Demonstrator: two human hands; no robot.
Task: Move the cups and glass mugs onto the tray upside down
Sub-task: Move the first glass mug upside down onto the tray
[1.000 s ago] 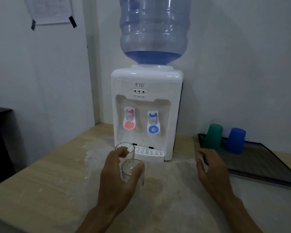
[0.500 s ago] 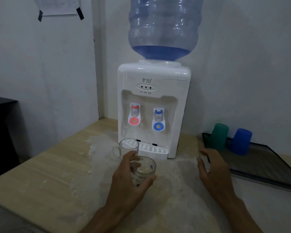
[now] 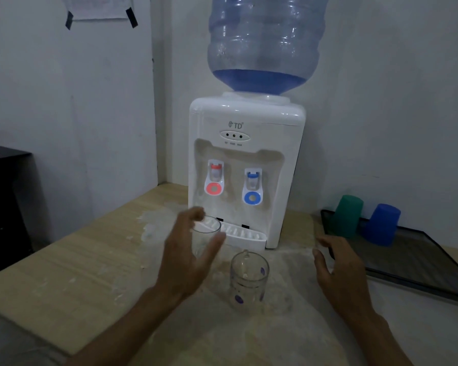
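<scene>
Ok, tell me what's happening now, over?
Left hand open, reaching at plain glass mug. Right hand open, empty. Dotted mug upright on counter. Green cup, blue cup upside down on tray. Nothing in the way.

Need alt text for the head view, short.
Open left hand reaches around a clear glass mug on a wooden counter; a dotted glass mug stands free; green plastic cup and blue plastic cup sit inverted on a dark tray.

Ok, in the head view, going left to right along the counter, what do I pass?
Left hand → dotted mug → right hand → green cup → blue cup, both upside down on the tray.
</scene>
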